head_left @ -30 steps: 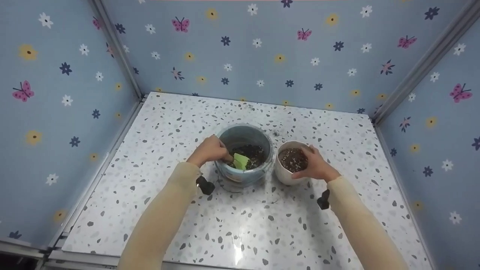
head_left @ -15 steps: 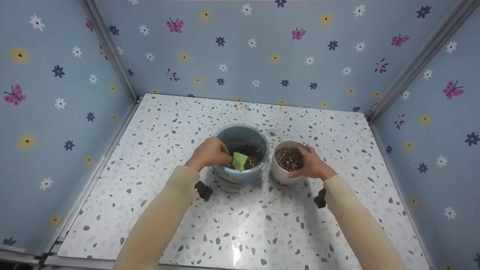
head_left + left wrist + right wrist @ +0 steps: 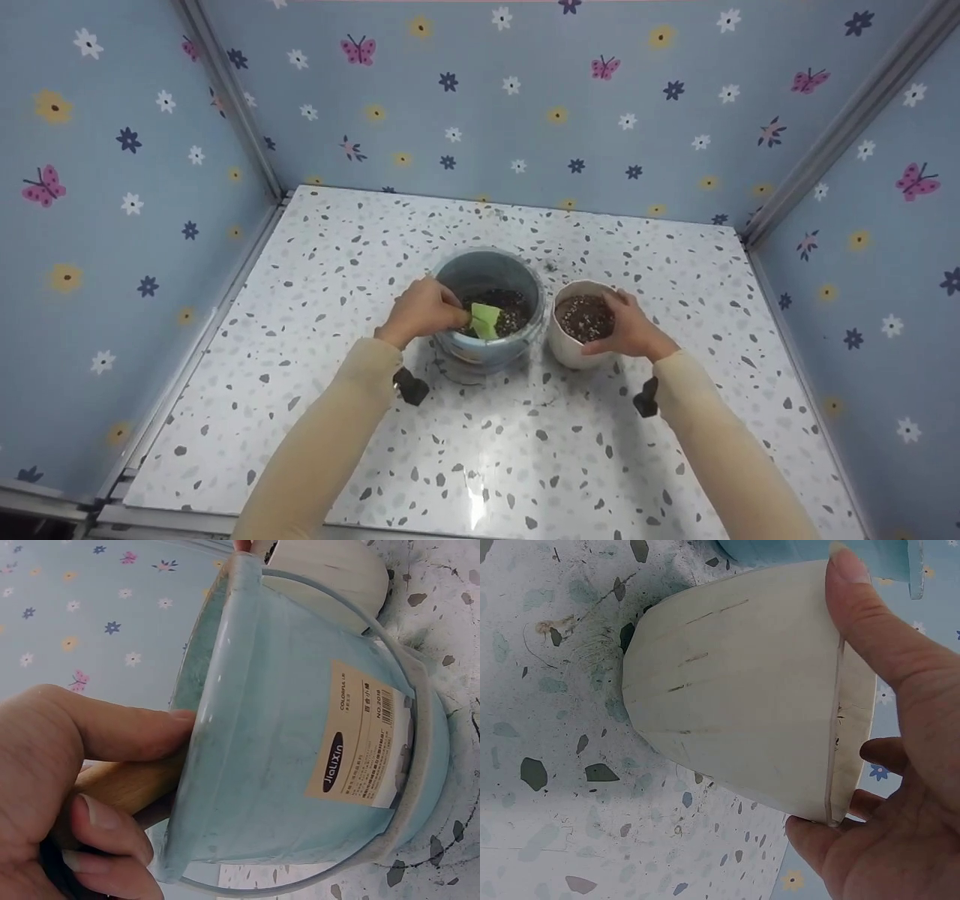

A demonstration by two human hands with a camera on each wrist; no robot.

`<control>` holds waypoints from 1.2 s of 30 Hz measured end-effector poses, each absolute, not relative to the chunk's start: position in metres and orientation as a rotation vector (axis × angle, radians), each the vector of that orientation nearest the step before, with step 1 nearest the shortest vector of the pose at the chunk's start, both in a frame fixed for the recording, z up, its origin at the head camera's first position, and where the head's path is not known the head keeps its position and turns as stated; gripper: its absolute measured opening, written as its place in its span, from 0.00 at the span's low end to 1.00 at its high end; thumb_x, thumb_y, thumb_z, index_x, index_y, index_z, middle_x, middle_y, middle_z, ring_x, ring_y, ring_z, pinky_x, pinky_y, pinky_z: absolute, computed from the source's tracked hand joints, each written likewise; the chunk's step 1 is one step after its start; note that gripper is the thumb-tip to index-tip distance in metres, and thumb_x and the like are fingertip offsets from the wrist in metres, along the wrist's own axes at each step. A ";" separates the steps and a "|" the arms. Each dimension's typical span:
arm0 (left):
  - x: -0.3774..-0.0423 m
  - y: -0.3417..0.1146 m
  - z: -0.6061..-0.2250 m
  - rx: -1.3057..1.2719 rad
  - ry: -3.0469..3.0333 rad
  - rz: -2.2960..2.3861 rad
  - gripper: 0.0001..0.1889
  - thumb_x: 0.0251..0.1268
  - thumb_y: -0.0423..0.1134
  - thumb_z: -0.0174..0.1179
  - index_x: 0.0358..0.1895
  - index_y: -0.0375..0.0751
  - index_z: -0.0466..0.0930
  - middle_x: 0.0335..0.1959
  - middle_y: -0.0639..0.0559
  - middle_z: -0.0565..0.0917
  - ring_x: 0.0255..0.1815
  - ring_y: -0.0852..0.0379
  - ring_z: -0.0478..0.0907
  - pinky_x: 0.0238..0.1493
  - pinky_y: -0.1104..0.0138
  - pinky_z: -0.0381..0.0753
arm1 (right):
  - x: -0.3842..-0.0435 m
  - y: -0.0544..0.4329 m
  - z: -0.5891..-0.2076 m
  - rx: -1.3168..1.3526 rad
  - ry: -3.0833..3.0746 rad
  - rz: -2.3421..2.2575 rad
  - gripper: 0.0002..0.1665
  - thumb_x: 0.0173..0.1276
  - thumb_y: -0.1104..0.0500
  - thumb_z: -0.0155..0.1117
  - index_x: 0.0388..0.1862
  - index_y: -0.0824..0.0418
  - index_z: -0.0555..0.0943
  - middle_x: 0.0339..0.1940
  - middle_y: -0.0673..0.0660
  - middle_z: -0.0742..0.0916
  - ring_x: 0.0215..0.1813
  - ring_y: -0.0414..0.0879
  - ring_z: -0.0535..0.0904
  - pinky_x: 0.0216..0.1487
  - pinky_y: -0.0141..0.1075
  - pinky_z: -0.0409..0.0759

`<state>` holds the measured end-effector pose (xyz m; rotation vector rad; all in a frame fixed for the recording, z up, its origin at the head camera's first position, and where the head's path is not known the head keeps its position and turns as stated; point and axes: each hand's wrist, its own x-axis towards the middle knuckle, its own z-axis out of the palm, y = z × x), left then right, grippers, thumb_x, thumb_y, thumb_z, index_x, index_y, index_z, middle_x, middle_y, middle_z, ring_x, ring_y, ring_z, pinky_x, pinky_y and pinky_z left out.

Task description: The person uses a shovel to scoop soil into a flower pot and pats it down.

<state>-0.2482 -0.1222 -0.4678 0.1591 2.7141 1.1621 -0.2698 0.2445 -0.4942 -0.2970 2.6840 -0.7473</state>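
My left hand (image 3: pixel 425 309) grips a small trowel by its wooden handle (image 3: pixel 139 784), at the near left rim of a light blue bucket (image 3: pixel 486 357). The trowel's green blade (image 3: pixel 485 321) is inside, over dark potting soil (image 3: pixel 514 306) flecked with white. Just right of the bucket stands a white pot (image 3: pixel 731 686), nearly full of brown soil (image 3: pixel 587 319). My right hand (image 3: pixel 632 330) holds this pot by its rim, thumb on the near side and fingers at the far right. In the left wrist view, the bucket's wall hides the blade.
A thin grey handle (image 3: pixel 424 757) hangs low around the bucket, near a printed label (image 3: pixel 360 735). Both containers stand on a white speckled tabletop (image 3: pixel 360 450). Blue walls (image 3: pixel 495 105) with flowers and butterflies enclose the back and sides. Some dark crumbs (image 3: pixel 551 266) lie behind the containers.
The trowel's green blade has turned and shifted slightly right inside the bucket, with the left hand moving along. The right hand keeps its hold on the white pot.
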 end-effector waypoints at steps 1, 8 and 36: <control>-0.248 -0.123 -0.468 0.152 2.717 1.171 0.08 0.50 0.42 0.70 0.32 0.44 0.90 0.30 0.53 0.87 0.32 0.53 0.82 0.37 0.57 0.82 | -0.270 0.244 -0.494 -0.293 2.681 -0.749 0.73 0.48 0.44 0.83 0.79 0.70 0.47 0.77 0.77 0.45 0.76 0.72 0.47 0.71 0.61 0.51; -0.248 -0.125 -0.474 0.120 2.692 1.308 0.10 0.50 0.42 0.70 0.36 0.42 0.90 0.34 0.52 0.87 0.36 0.53 0.83 0.39 0.58 0.82 | -0.270 0.247 -0.494 -0.290 2.680 -0.761 0.73 0.48 0.43 0.82 0.79 0.70 0.47 0.77 0.77 0.45 0.75 0.73 0.47 0.70 0.62 0.53; -0.248 -0.131 -0.475 -0.037 2.600 1.742 0.12 0.58 0.45 0.69 0.41 0.43 0.89 0.34 0.52 0.87 0.39 0.54 0.84 0.42 0.59 0.82 | -0.269 0.251 -0.490 -0.261 2.634 -0.753 0.72 0.53 0.49 0.81 0.78 0.74 0.41 0.78 0.75 0.44 0.77 0.69 0.44 0.73 0.58 0.47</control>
